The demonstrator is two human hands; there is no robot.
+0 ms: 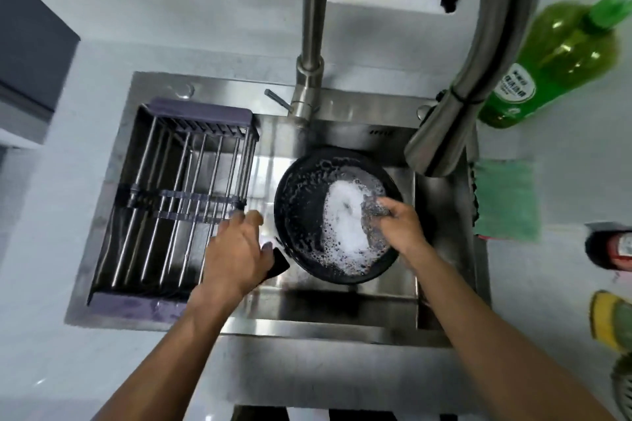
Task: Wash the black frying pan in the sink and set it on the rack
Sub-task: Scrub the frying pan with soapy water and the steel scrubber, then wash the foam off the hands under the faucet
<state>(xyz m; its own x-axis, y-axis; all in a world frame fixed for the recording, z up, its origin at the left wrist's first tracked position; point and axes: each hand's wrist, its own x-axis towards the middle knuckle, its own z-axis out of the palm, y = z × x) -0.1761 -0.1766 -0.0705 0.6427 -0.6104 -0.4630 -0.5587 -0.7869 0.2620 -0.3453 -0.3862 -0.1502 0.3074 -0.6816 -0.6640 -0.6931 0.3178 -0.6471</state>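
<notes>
A pale countertop (51,249) surrounds a stainless steel sink (342,331), seen from straight above. The black frying pan (301,215) sits in the right part of the basin, its inside covered with white foam (345,215) and bubbles. The right hand (400,225) grips a steel scourer (374,207) with curled fingers and presses it against the pan's soapy floor. The left hand (236,253) is curled round the pan's black handle (278,265), which points toward the lower left. Just beside that hand, the metal-barred rack (178,202) fills the left part of the sink. Above the pan rises the tap (311,44), and a curved pull-out spout (441,143) hangs over the pan's far right rim. On the counter to the right lie a green cloth (506,202) and a green detergent bottle (554,61); a yellow-green sponge (608,325) sits at the right edge.
</notes>
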